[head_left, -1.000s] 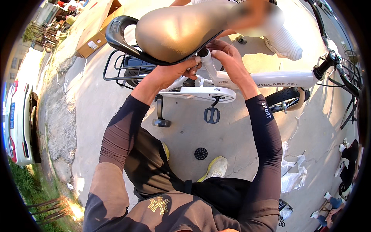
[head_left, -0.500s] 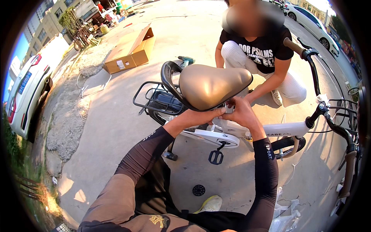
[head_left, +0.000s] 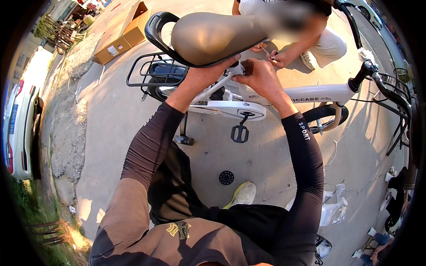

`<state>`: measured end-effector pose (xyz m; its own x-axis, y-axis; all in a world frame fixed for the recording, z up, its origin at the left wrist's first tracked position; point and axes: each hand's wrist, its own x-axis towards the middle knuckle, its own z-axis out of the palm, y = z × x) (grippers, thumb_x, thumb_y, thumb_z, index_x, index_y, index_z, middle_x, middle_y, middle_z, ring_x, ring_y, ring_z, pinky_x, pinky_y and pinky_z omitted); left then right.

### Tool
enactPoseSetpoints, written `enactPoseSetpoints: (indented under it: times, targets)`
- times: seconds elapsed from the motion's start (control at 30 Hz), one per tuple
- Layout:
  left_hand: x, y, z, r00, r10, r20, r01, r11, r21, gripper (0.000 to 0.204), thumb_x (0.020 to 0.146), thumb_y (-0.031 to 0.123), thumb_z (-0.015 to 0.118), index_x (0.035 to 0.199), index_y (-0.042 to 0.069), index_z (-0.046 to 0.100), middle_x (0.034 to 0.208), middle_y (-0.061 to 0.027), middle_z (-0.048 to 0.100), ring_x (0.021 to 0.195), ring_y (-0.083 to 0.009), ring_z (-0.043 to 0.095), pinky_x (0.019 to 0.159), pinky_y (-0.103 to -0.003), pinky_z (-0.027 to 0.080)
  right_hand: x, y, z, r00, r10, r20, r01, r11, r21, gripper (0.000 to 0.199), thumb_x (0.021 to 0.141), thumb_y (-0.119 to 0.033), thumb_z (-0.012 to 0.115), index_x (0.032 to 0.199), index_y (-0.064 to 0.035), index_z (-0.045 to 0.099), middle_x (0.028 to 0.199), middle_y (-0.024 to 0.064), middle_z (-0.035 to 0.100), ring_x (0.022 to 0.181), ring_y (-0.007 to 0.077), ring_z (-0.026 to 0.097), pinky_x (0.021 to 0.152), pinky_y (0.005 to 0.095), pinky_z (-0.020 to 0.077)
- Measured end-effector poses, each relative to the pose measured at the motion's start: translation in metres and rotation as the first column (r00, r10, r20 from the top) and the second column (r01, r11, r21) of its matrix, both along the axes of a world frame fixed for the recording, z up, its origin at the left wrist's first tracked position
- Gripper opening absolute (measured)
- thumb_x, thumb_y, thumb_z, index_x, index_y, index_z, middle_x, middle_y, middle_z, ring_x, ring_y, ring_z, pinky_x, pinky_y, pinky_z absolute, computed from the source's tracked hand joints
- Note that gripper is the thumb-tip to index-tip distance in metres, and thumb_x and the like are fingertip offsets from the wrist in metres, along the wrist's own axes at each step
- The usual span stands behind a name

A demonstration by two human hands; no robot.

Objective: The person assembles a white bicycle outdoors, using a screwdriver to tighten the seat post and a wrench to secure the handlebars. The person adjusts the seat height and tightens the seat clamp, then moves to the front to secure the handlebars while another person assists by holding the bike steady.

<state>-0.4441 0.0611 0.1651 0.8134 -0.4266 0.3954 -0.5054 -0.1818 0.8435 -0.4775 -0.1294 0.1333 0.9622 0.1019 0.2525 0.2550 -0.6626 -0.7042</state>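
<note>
The tan bicycle saddle (head_left: 213,37) sits above the white frame (head_left: 310,94), close under the camera. The left hand (head_left: 205,75) grips its underside; the right hand (head_left: 259,76) pinches the seat post clamp (head_left: 237,70) just beside it. Across the bicycle a crouching person's hand (head_left: 278,57) holds a small tool. A black pedal (head_left: 239,133) hangs below.

Colours at the bicycle

Above the left hand (head_left: 205,76) — tan saddle (head_left: 213,37) with black rim; beside the right hand (head_left: 259,77) — white frame (head_left: 310,94); below both, black pedal (head_left: 239,133), grey concrete ground (head_left: 111,115); far left, brown cardboard box (head_left: 122,33).
</note>
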Motion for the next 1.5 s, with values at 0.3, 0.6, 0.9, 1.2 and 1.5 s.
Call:
enactPoseSetpoints:
  times: [0.3,0.6,0.9,1.2,1.5]
  targets:
    - [0.013,0.01,0.0,0.996,-0.079,0.047,0.077,0.996,0.036,0.027,0.089,0.019,0.075,0.112,0.006,0.071,0.1,-0.0041,0.073,0.094,-0.0127,0.067,0.086,-0.027,0.052,0.003,-0.019,-0.006,0.964,0.209,-0.167,-0.157,0.948,0.278,0.044,0.087,-0.025,0.074,0.119,0.0045,0.065,0.101,0.0115,0.071,0.088,0.0175,0.064,0.083,0.0314,0.0505]
    - [0.023,0.021,-0.012,0.852,-0.125,0.508,-0.053,0.946,0.32,0.027,0.092,0.009,0.068,0.118,0.015,0.071,0.113,-0.0004,0.071,0.104,-0.0161,0.064,0.09,-0.028,0.051,-0.004,-0.001,-0.046,0.909,0.316,-0.271,0.009,0.636,0.772,0.044,0.105,-0.031,0.052,0.137,-0.0018,0.054,0.115,0.0001,0.063,0.104,0.0076,0.054,0.092,0.0218,0.0423]
    - [0.031,0.027,-0.017,0.778,-0.138,0.613,-0.104,0.934,0.342,0.023,0.096,0.022,0.063,0.116,0.015,0.07,0.112,-0.0044,0.068,0.102,-0.0238,0.063,0.087,-0.036,0.05,0.023,0.007,-0.065,0.963,0.146,-0.225,0.09,0.612,0.786,0.035,0.104,-0.034,0.053,0.116,-0.0035,0.066,0.09,-0.0031,0.064,0.077,0.0044,0.053,0.07,0.0204,0.0431]
    - [0.03,0.027,-0.012,0.893,-0.092,0.44,-0.005,0.976,0.216,0.024,0.097,0.025,0.062,0.116,0.013,0.069,0.104,-0.0067,0.07,0.096,-0.0242,0.065,0.085,-0.036,0.052,0.073,0.01,-0.052,0.905,0.194,-0.379,0.173,0.646,0.743,0.029,0.096,-0.041,0.064,0.103,-0.0134,0.07,0.078,-0.0056,0.063,0.063,0.0029,0.05,0.051,0.02,0.0341]
    - [0.03,0.033,-0.005,0.958,-0.143,0.248,0.101,0.98,0.174,0.021,0.095,0.022,0.066,0.111,0.009,0.071,0.097,-0.0063,0.072,0.086,-0.0211,0.066,0.078,-0.034,0.053,0.071,0.029,-0.03,0.946,0.06,-0.317,0.236,0.54,0.808,0.029,0.093,-0.022,0.064,0.116,-0.0044,0.061,0.1,0.0069,0.068,0.079,0.0212,0.065,0.07,0.0337,0.0523]
